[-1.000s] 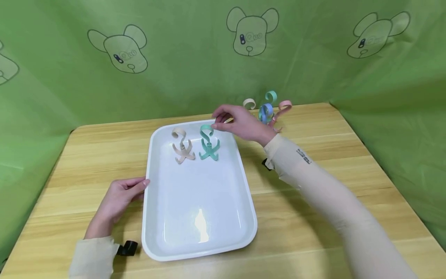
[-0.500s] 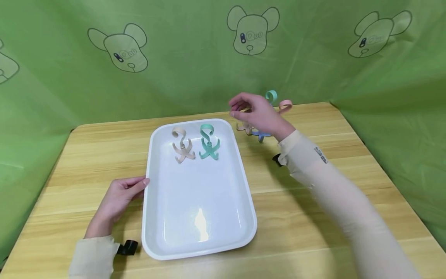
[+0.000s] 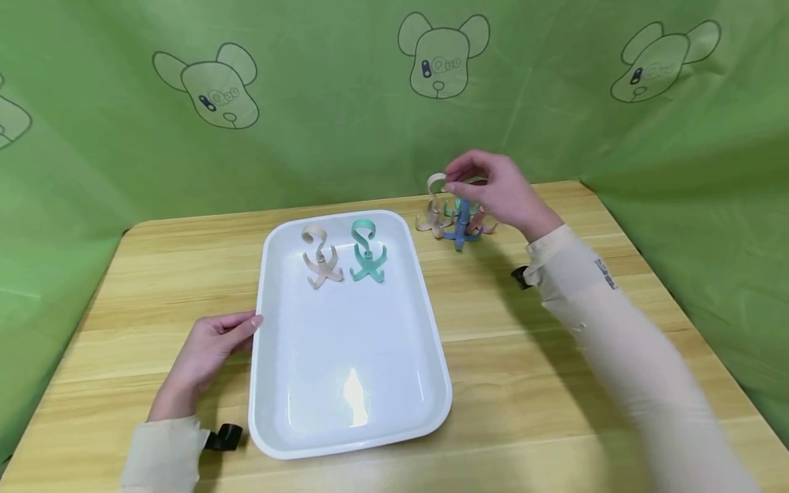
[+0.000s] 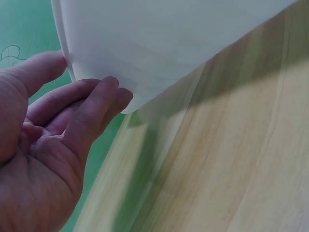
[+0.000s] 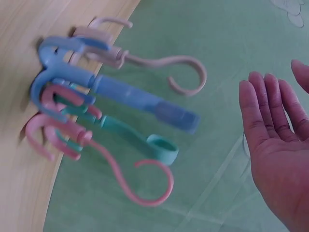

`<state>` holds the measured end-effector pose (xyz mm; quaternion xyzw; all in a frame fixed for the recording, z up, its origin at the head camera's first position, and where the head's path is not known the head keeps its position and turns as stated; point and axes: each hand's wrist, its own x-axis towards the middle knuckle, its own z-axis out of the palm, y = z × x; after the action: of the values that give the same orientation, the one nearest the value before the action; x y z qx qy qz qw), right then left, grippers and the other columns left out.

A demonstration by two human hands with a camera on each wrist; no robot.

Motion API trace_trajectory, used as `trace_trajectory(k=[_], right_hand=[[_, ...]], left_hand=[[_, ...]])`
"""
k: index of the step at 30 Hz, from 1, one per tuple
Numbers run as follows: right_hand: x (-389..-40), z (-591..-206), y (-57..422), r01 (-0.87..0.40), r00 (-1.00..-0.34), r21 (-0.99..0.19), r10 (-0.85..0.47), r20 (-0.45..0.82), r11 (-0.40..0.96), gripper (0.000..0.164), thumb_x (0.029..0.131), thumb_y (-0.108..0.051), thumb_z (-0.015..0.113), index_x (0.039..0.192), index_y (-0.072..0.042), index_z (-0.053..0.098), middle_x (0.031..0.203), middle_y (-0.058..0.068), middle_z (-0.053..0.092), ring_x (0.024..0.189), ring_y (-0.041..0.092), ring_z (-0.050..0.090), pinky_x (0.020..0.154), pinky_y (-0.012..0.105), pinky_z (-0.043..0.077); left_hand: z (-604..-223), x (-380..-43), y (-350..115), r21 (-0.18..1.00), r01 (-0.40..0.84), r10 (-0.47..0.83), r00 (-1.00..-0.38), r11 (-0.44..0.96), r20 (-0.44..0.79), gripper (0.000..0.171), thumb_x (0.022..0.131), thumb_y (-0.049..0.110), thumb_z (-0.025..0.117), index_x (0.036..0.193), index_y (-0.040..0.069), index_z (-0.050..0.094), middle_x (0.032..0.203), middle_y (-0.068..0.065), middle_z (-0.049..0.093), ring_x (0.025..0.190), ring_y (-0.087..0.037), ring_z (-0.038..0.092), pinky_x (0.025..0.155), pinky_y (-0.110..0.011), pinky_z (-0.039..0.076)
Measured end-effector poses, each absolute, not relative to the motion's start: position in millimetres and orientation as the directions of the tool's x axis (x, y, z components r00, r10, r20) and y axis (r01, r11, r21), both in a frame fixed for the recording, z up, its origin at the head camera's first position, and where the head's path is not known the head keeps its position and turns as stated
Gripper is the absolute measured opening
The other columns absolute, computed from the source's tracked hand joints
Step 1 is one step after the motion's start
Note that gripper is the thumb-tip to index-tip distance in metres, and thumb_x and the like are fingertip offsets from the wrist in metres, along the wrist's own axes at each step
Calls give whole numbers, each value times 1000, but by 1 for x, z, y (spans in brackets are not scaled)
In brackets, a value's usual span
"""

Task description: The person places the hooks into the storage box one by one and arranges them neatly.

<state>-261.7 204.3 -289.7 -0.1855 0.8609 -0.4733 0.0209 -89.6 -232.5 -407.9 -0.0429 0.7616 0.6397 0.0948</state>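
My left hand (image 3: 206,349) pinches the left rim of a white tray (image 3: 354,342), thumb on the rim and fingers against the outer wall. Inside the tray's far end stand a beige four-claw hanger hook (image 3: 323,269) and a green one (image 3: 368,267), side by side. At the back right, my right hand (image 3: 502,192) is over a cluster of similar hooks. The right wrist view shows its fingers straight and apart from the beige hook (image 5: 164,61), blue hook (image 5: 128,94), green hook (image 5: 123,128) and pink hook (image 5: 116,166). The hand partly covers this cluster in the head view.
The tray stands on a wooden table (image 3: 505,397). Close behind the table's back edge hangs a green curtain (image 3: 333,137) with printed mouse heads, and it also encloses both sides. A black strap piece (image 3: 224,437) sits at the left wrist.
My right hand has left the green hook in the tray and moved right and back, over the hook cluster. The left hand and the tray stay in place.
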Motion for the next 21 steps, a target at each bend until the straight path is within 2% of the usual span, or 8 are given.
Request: trace_trajectory(k=[7, 17, 21], right_hand=[[-262, -287, 221, -262, -949, -841, -283, 136, 473, 32, 94, -13, 69, 122, -2, 60, 117, 12, 62, 104, 23, 59, 90, 34, 51], [-271, -296, 255, -222, -973, -846, -158, 165, 485, 32, 92, -14, 72, 121, -4, 63, 119, 14, 62, 102, 21, 60, 85, 25, 51], [-273, -300, 263, -204, -978, -838, -137, 156, 506, 31, 92, -14, 71, 121, -5, 63, 120, 13, 61, 103, 21, 60, 89, 29, 51]], left_hand=[[-407, -90, -233, 963, -193, 62, -976, 190, -208, 46, 98, 22, 64, 127, -14, 56, 121, -23, 63, 97, -10, 67, 84, -30, 55], [-405, -92, -234, 960, -191, 66, -976, 204, -208, 45, 99, 22, 63, 127, -13, 56, 123, -26, 61, 98, -9, 67, 85, -29, 55], [-405, -91, -235, 958, -194, 64, -975, 211, -211, 46, 99, 23, 63, 127, -13, 56, 123, -25, 61, 97, -9, 67, 85, -30, 55]])
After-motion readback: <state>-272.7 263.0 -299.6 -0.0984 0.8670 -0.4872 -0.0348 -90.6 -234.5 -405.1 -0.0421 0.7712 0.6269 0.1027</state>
